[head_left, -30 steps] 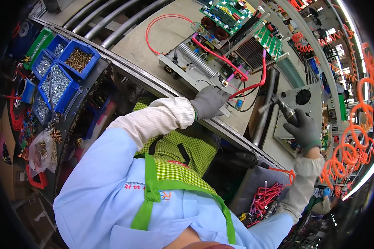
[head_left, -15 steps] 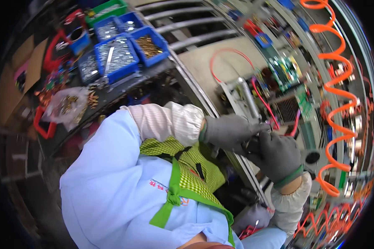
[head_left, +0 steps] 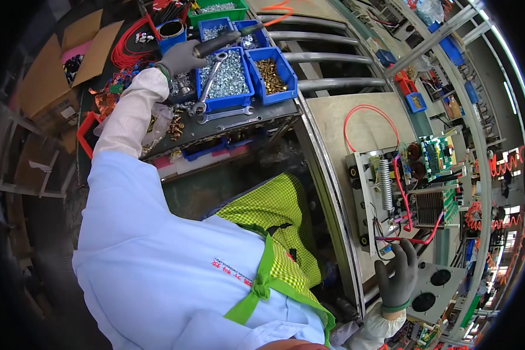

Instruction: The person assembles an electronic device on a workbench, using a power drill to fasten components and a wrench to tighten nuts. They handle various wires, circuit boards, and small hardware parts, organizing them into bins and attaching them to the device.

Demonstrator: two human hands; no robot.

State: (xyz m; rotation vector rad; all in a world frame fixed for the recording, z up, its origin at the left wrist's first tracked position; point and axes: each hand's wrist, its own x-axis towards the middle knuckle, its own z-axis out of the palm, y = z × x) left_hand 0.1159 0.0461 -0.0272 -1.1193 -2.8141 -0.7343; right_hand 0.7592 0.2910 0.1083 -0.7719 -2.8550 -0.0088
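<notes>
Left hand (head_left: 181,56), gloved, is closing round a dark-handled tool (head_left: 224,39) over the blue bins (head_left: 230,73) of screws at the desk's left end. Right hand (head_left: 398,275), gloved, fingers spread, is resting flat by the metal chassis (head_left: 370,204) w/ circuit boards & red wires. Step looks like fetching a tool/fastener; the next move calls for carrying it across to the chassis. Wrenches (head_left: 224,114) are lying beside the bins; wires are crowding the boards.

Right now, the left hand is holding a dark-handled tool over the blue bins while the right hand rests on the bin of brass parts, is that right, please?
Not quite. The left hand does hold the tool over the blue bins, but the right hand is nowhere near the brass parts; it rests at the edge of the metal chassis holding the circuit boards, as the head view shows.
</notes>
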